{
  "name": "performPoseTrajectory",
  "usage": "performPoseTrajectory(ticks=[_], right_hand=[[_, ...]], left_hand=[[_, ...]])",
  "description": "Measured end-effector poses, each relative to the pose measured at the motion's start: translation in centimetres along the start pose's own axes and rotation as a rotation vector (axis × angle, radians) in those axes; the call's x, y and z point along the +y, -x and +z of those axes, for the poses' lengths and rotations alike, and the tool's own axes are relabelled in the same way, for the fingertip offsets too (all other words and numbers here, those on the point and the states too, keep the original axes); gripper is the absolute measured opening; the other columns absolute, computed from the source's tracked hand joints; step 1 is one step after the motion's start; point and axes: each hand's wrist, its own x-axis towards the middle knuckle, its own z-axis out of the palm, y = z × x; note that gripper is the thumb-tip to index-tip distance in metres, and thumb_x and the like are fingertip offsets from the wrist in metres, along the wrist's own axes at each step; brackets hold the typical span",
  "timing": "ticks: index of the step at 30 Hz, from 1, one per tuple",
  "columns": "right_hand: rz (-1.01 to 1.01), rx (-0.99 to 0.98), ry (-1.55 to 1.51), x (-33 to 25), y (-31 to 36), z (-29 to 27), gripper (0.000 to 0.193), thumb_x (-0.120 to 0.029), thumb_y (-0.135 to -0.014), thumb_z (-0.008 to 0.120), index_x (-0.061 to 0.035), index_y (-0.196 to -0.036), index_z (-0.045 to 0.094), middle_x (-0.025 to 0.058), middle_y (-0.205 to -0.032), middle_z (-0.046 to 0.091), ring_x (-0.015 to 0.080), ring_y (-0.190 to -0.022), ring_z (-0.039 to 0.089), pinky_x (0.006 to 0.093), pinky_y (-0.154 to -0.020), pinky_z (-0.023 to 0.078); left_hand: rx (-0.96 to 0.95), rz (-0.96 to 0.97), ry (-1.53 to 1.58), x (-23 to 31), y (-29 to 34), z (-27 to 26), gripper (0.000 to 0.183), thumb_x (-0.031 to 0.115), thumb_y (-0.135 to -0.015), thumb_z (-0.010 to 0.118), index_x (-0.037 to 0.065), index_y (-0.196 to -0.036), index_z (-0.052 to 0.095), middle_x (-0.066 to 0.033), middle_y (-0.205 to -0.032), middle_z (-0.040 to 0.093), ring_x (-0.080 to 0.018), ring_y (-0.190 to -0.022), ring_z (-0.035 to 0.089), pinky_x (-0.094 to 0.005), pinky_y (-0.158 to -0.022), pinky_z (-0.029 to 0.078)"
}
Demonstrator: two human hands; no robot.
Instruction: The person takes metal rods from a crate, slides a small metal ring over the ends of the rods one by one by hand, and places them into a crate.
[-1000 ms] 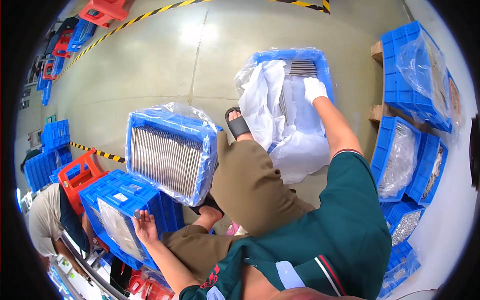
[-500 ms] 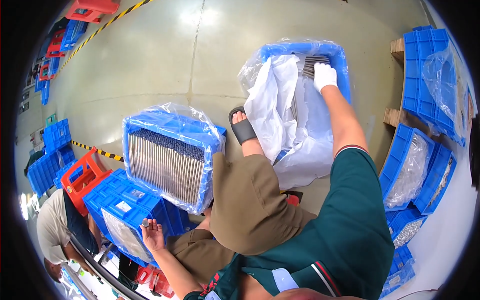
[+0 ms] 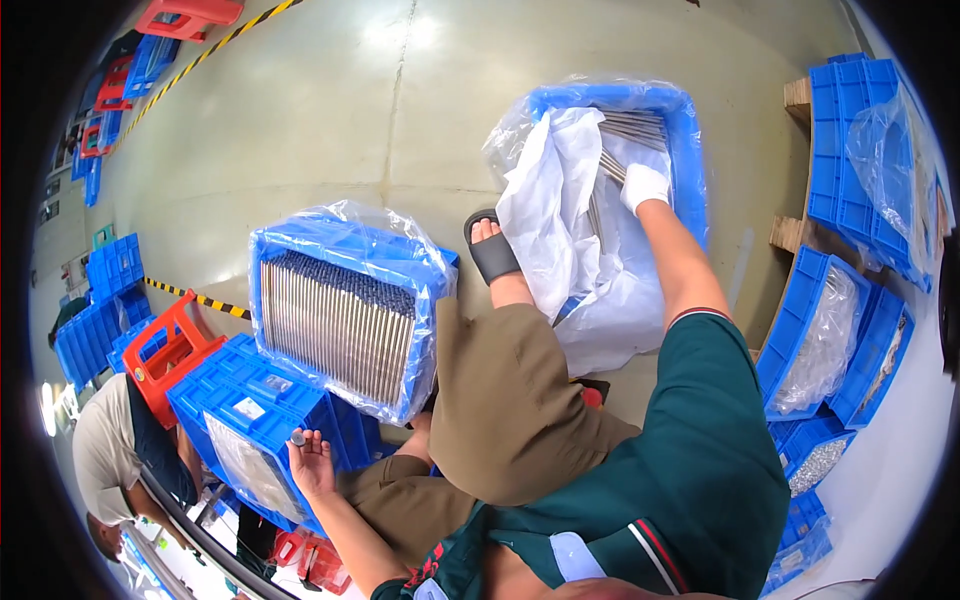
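My right hand, in a white glove, is closed round a few thin metal rods inside a blue crate at the right. More metal rods lie at that crate's far end, and crumpled white sheeting covers much of its left side. My left hand, bare and palm up, has its fingers curled by a small round grey metal piece; how far that piece extends is hidden. Just beyond that hand stands a second crate, lined with clear plastic and filled with upright rows of metal rods.
Stacked blue crates and a red stool stand at the left, near a bending person. More blue crates line the right wall, some on wooden pallets. My sandalled foot is between the two rod crates.
My right hand has drawn back toward me, bringing a few rods away from those at the crate's far end. My left hand has barely shifted.
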Motion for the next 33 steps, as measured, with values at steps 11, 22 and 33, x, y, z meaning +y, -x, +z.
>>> performPoseTrajectory(ticks=[11, 22, 33], right_hand=[[0.250, -0.469, -1.042, 1.2, 4.7, -2.7, 0.025, -0.034, -0.085, 0.056, -0.0110, -0.078, 0.049, 0.0000, -0.056, 0.044, 0.0121, -0.041, 0.039, 0.0298, -0.035, 0.030], [-0.150, -0.317, -1.399, -2.7, 20.0, -12.1, 0.040, -0.048, -0.086, 0.054, -0.0082, -0.081, 0.054, -0.0035, -0.052, 0.042, 0.0056, -0.036, 0.031, 0.0219, -0.035, 0.022], [-0.770, -0.230, -1.260, -17.0, 28.4, -21.4, 0.032, -0.037, -0.083, 0.062, -0.0048, -0.081, 0.063, -0.0033, -0.056, 0.050, 0.0037, -0.046, 0.042, 0.0194, -0.042, 0.033]], left_hand=[[-0.218, 0.115, 0.095, 0.3, 1.6, 2.7, 0.030, 0.030, -0.092, 0.049, 0.006, -0.107, 0.058, -0.0070, -0.094, 0.063, -0.0199, -0.088, 0.060, -0.0318, -0.077, 0.047], [-0.396, 0.215, 0.254, 1.1, 3.7, 3.6, 0.031, 0.028, -0.092, 0.049, 0.003, -0.109, 0.055, -0.0095, -0.094, 0.062, -0.0214, -0.087, 0.060, -0.0326, -0.077, 0.048], [-0.489, 0.358, 0.429, 3.8, 6.2, 4.1, 0.031, 0.028, -0.091, 0.051, 0.003, -0.106, 0.057, -0.0091, -0.092, 0.063, -0.0204, -0.082, 0.060, -0.0330, -0.074, 0.049]])
